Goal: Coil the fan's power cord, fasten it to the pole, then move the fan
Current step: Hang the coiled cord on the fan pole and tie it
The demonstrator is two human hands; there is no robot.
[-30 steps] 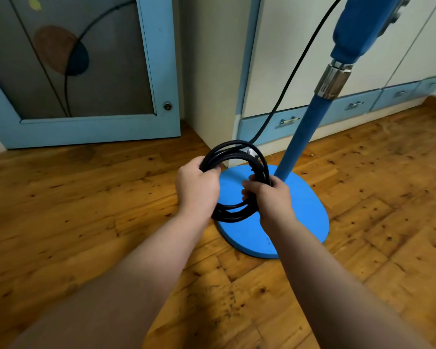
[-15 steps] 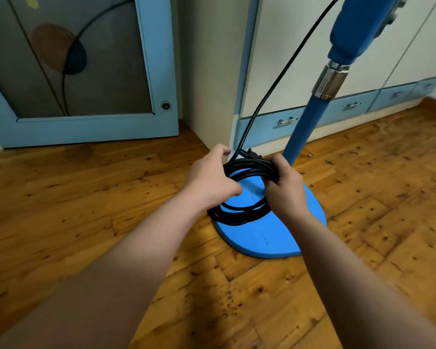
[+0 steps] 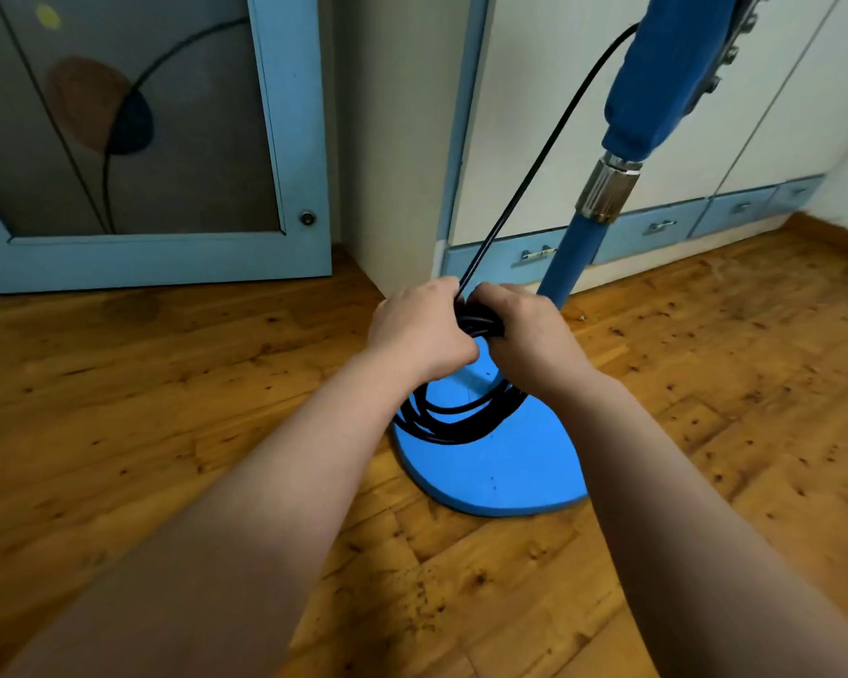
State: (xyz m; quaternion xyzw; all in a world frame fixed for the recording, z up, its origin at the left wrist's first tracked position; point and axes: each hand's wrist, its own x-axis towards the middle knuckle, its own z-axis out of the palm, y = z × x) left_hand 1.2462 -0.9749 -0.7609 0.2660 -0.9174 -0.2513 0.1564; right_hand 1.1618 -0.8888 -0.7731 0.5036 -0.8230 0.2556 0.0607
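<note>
A: So, cord orientation?
B: Smooth black coil (image 3: 441, 435) hangs oval below grip, over round blue base (image 3: 510, 472). Left hand (image 3: 419, 332) and right hand (image 3: 529, 335) both curled tight round its top; straight strand (image 3: 537, 154) runs up-right above grip.

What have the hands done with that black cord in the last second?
The left hand and right hand slid toward each other along the coil and now grip its top side by side, bunching it; the loops hang over the base. Neither let go. The pole and base stayed put.
</note>
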